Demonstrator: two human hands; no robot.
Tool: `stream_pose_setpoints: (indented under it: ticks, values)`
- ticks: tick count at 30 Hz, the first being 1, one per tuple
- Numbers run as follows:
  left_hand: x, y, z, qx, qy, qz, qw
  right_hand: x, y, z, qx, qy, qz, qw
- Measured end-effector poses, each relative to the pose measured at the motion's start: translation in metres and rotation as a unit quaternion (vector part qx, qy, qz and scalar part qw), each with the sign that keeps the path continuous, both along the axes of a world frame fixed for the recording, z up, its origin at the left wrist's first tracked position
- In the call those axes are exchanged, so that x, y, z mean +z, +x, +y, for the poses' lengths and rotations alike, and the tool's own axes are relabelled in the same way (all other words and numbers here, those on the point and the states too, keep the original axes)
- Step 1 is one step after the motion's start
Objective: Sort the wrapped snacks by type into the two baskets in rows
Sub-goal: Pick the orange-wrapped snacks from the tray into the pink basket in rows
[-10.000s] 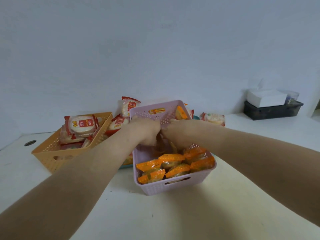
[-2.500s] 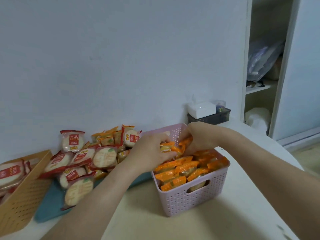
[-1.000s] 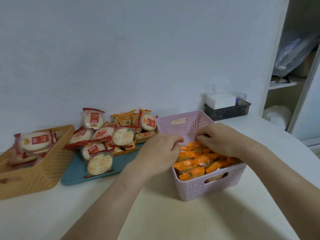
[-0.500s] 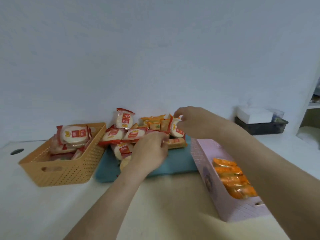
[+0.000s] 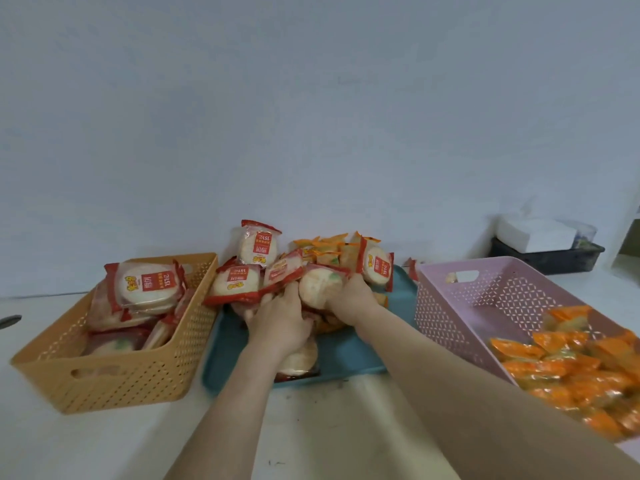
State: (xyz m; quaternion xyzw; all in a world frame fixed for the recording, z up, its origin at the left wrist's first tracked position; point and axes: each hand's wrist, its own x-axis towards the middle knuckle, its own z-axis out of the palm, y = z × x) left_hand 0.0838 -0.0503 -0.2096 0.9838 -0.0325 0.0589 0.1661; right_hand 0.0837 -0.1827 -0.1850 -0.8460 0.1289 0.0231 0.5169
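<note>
**Both hands in the snack pile on the tray**

The white bench (image 5: 329, 427) carries everything, set against a plain pale wall (image 5: 311, 116). On the right, cut by the frame edge, stands the pink basket (image 5: 450, 306), with orange-wrapped snacks (image 5: 561, 368) packed in its near half and its far half bare. On the left stands the orange basket (image 5: 114, 379), holding red-and-white round snack packs (image 5: 147, 284), some lying flat on top and others leaning on edge below. Between the two baskets lies the teal tray (image 5: 349, 355), piled at its far end with a mixed heap: more red-and-white packs (image 5: 258, 247) and, behind them against the wall, a few orange packs (image 5: 322, 247). One round pack lies flat at the tray's near edge (image 5: 299, 358), partly under the left wrist.

Far right, by the wall, a dark bin (image 5: 547, 259) holds a white box (image 5: 535, 233).

Both forearms reach in from below. The left hand (image 5: 277, 323) rests palm down at the near side of the heap, fingers curled into the packs; whether its grip has closed on any one pack cannot be told. The right hand (image 5: 353, 296) lies just beside it, its grip wrapped against a round pale pack (image 5: 320, 285) that sits between the two hands.
</note>
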Motion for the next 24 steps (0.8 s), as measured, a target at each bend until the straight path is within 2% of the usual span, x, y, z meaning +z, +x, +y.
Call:
stream_pose_setpoints:
  ticks: [4,7,11,15,16,17,19,21,23,24]
  values:
    - [-0.001,0.008,0.006,0.023,-0.162,-0.001,0.987,0.001,0.006,0.004,0.002,0.115,0.021,0.993]
    - [0.004,0.005,0.006,0.039,-0.277,-0.061,0.958,0.009,0.009,0.003,0.008,0.102,0.019,0.995]
    - [0.017,0.003,0.005,0.037,-0.386,-0.119,0.914,0.021,0.010,-0.006,0.038,0.130,0.019,0.991]
    - [0.028,0.008,0.010,0.042,-0.513,-0.097,0.852,0.028,0.013,-0.003,0.069,0.115,0.036,0.990]
    - [0.030,0.009,0.010,0.033,-0.526,-0.088,0.845,0.029,0.014,-0.002,0.087,0.119,0.037,0.988]
    - [0.033,0.008,0.008,0.014,-0.519,-0.088,0.850,0.032,0.012,-0.001,0.107,0.123,0.039,0.986]
    - [0.034,0.007,0.005,-0.018,-0.463,-0.104,0.880,0.042,0.005,-0.001,0.144,0.128,0.031,0.981]
    - [0.028,0.007,0.003,-0.028,-0.353,-0.126,0.927,0.038,0.010,-0.002,0.149,0.075,-0.018,0.986]
    - [0.019,0.005,0.003,-0.034,-0.205,-0.137,0.969,0.028,0.013,-0.004,0.145,-0.056,-0.071,0.985]
    - [0.014,0.004,0.003,-0.030,-0.125,-0.135,0.983,0.021,0.013,-0.006,0.159,-0.135,-0.052,0.977]
